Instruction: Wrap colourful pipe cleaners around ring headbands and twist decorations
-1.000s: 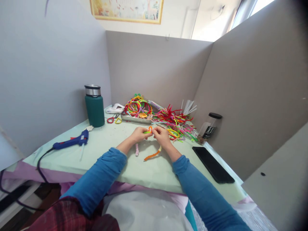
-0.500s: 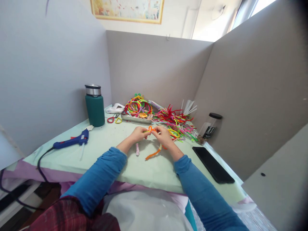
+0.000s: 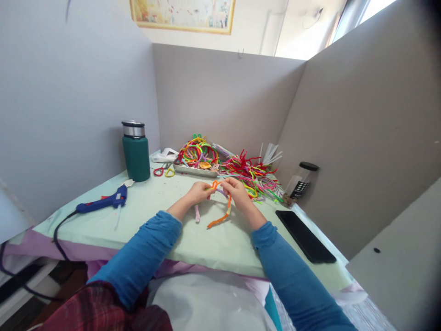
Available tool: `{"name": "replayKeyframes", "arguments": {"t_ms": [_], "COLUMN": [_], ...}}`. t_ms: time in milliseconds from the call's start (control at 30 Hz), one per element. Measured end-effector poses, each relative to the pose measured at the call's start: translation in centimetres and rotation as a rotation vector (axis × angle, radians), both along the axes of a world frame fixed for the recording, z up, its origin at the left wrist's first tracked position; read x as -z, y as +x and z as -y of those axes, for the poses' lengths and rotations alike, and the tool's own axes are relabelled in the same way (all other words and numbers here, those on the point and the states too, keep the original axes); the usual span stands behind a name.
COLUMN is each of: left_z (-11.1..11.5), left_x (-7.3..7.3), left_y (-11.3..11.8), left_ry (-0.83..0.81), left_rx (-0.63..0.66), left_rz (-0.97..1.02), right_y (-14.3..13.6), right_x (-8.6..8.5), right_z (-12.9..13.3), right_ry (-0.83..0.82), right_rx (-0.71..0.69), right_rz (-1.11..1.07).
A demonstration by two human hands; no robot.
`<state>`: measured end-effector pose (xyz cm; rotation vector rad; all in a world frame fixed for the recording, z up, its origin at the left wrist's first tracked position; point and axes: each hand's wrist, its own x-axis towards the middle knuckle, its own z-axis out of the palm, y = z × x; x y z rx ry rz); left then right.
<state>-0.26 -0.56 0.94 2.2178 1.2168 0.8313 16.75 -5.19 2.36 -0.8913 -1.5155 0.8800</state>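
Above the middle of the table, my left hand (image 3: 200, 191) pinches an orange pipe cleaner (image 3: 215, 184) that is bent into a small loop. The fingertips of my right hand (image 3: 237, 188) are closed on the same pipe cleaner, just right of the loop. A bit of purple strand shows between the hands. Below my right hand hangs an orange and pale yellow fuzzy strand (image 3: 218, 222). Near my left wrist a pale pink fuzzy piece (image 3: 197, 214) points down. Whether these pieces join behind my fingers is hidden.
A metal tray (image 3: 196, 172) of coloured rings and a heap of pipe cleaners (image 3: 246, 164) lie at the back. Scissors (image 3: 164, 172), a green bottle (image 3: 135, 154) and a blue glue gun (image 3: 103, 201) stand or lie left. A black phone (image 3: 305, 236) and clear jar (image 3: 303, 179) are right.
My right hand has drawn slightly right, away from my left, so more orange pipe cleaner and the purple strand show between them. My left hand has barely moved.
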Motion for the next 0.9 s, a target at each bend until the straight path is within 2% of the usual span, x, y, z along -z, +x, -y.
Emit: {"name": "replayKeyframes", "arguments": {"t_ms": [67,167,233,300,367,533,600,667,800,900], "left_z": [0.1,0.3,0.3,0.2,0.1,0.0,0.1,0.2,0.1,0.0], "left_x": [-0.1,-0.2,-0.2,-0.1,0.0,0.1,-0.1,-0.2,-0.2,-0.1], "left_y": [0.1,0.2,0.2,0.2,0.1,0.1,0.1,0.2,0.2,0.2], "left_ry": [0.013,0.015,0.008,0.011,0.016,0.011,0.011,0.006,-0.017,-0.015], "left_rx": [0.003,0.0,-0.007,-0.01,-0.011,-0.003,-0.007,-0.017,-0.026,-0.021], "left_rz": [-0.007,-0.014,-0.021,-0.026,-0.025,-0.023,-0.032,-0.029,0.016,0.029], "right_y": [0.0,0.0,0.0,0.2,0.5,1.5,2.0,2.3,2.9,3.2], "right_x": [0.1,0.2,0.0,-0.2,-0.4,-0.1,0.0,-0.2,-0.8,-0.8], "right_z": [-0.1,-0.1,0.0,0.1,0.0,-1.1,-1.3,-1.2,-0.5,-0.5], "right_ry": [-0.068,-0.191,-0.264,-0.299,-0.269,-0.115,-0.135,-0.218,-0.379,-0.353], "right_rx": [-0.051,-0.199,-0.302,-0.339,-0.26,0.231,0.313,0.263,0.027,0.071], "right_rz": [-0.094,-0.181,-0.188,-0.162,-0.116,0.115,0.203,0.203,0.173,0.341]}}
